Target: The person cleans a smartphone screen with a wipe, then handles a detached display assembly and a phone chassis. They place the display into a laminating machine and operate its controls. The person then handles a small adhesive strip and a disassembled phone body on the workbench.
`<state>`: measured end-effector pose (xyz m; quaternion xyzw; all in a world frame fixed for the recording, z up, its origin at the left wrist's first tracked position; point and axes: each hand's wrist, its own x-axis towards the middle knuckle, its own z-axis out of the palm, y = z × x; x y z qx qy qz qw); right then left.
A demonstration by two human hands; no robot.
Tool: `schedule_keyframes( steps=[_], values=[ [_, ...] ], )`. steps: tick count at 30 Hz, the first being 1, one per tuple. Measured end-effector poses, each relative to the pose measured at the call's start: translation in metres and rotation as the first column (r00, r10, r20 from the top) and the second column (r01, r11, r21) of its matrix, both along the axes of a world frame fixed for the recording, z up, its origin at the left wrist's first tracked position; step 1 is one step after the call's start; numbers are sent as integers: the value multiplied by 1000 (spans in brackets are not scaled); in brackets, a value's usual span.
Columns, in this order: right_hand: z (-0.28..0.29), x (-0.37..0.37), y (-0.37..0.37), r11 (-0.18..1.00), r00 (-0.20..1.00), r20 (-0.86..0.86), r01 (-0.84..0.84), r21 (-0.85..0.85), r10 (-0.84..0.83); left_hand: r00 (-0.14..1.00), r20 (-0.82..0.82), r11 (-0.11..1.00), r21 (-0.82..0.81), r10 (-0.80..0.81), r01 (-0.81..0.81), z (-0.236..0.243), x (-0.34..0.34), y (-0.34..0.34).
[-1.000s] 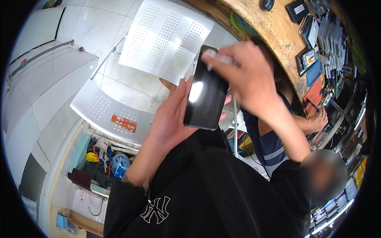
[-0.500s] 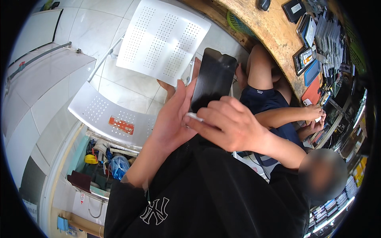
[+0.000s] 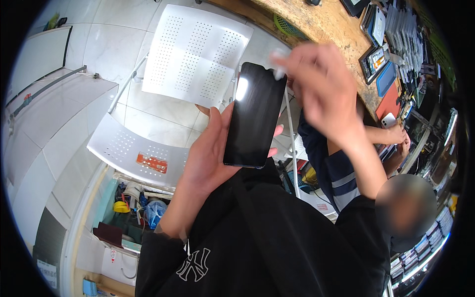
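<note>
I hold a black-screened phone flat in my left hand, its thumb along the left side and fingertips showing past the right edge. A bright reflection lies on the upper left of the screen. My right hand, smeared by motion, pinches a small white piece, perhaps cloth or tissue, at the phone's top right corner; whether it touches the screen I cannot tell.
Behind are a perforated metal chair and seat. At the right, a co-worker's hands work beside a wooden bench with phones and stacked parts. Lower left, a cluttered bin holds tools and bags.
My right hand has swung from the phone's lower end up to its top right corner, still with the white piece. The phone has shifted slightly left and down in view.
</note>
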<state>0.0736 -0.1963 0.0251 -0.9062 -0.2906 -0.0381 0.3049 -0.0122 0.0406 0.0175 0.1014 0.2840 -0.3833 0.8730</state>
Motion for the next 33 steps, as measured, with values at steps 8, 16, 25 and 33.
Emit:
schedule_keyframes(
  steps=[8, 16, 25, 33],
  values=[
    [20, -67, 38, 965, 965, 46, -256, -57, 259, 998, -36, 999, 16, 43, -42, -3, 1, 6],
    [-24, 37, -28, 956, 962, 92, 268, -120, -258, 993, 106, 998, 39, -43, 40, 10, 1, 10],
    [36, -83, 14, 792, 798, -113, 602, 101, -592, 999, -9, 999, 22, -36, 36, 71, -45, 29],
    [68, -214, 35, 589, 618, -208, 786, 188, -758, 993, -28, 988, 103, -115, 117, 87, -97, 18]
  ],
)
